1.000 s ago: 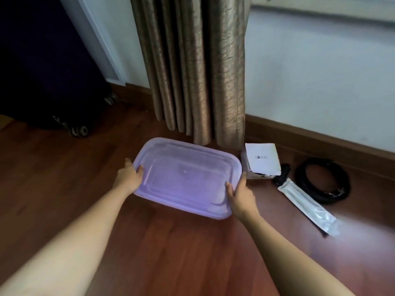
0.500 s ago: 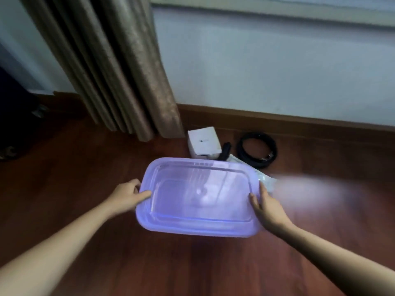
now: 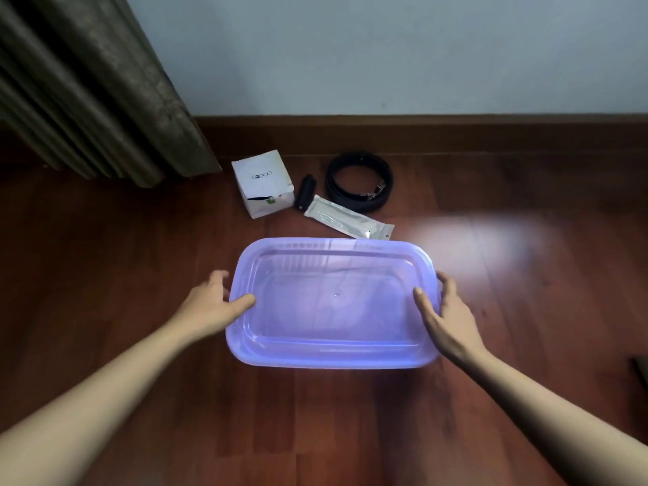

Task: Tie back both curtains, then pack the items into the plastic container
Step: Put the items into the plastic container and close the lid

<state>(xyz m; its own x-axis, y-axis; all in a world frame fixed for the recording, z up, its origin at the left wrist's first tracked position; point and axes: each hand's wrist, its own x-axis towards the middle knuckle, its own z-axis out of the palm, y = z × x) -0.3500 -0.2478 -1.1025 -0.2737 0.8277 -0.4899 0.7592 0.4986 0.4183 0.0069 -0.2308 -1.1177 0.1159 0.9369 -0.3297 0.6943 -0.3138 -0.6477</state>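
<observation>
— Hands first: where are they, and why there?

— Left hand (image 3: 212,303) takes one short end of the container (image 3: 333,359), right hand (image 3: 445,310) the other. Each thumb lies over the rim and the fingers curl down the outer wall, so both are closed on the tub. I judge that an end-to-end hold keeps a wide, shallow tub level while it is set down.

— Is it down on the floor (image 3: 105,275)?

— Cannot tell; it is at the floor or only just above it, mouth up, nothing inside.

— And the things to pack?

— Beyond the tub's far edge, toward the skirting: a white box (image 3: 261,182), a small dark item (image 3: 305,191) just beside it, a sealed packet (image 3: 347,221) lying slantwise with one end near the tub's far rim, and a coiled belt (image 3: 359,180) behind that. The tub sits right in front of them — a short reach for each, I'd say.

— Curtains?

— One curtain (image 3: 91,85) hangs at the far left, its hem at the floor. No tie-back shows in this view, and the second curtain is out of sight.
</observation>
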